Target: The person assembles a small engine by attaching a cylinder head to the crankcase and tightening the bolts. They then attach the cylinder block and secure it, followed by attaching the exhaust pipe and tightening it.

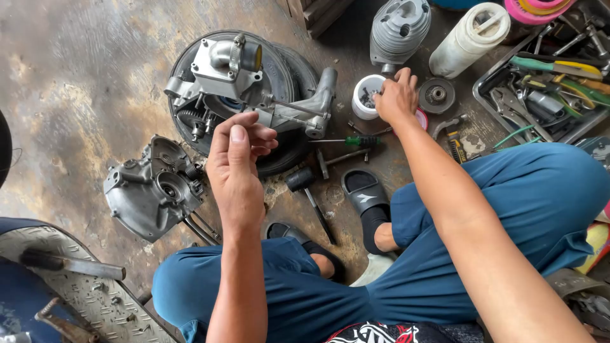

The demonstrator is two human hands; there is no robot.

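Right hand (395,96), fingers curled, reaches into small white cup (366,95); left hand (236,166) pinches something unseen; cup may tip, spilling parts onto floor (76,76).

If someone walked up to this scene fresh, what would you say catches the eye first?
Most striking is the grey engine assembly resting on a tyre at top centre, with a separate casing half on the floor to its left. The left hand is raised in front with fingertips pinched together, while the right hand reaches into a small white cup of parts. A tray of tools crowds the upper right.
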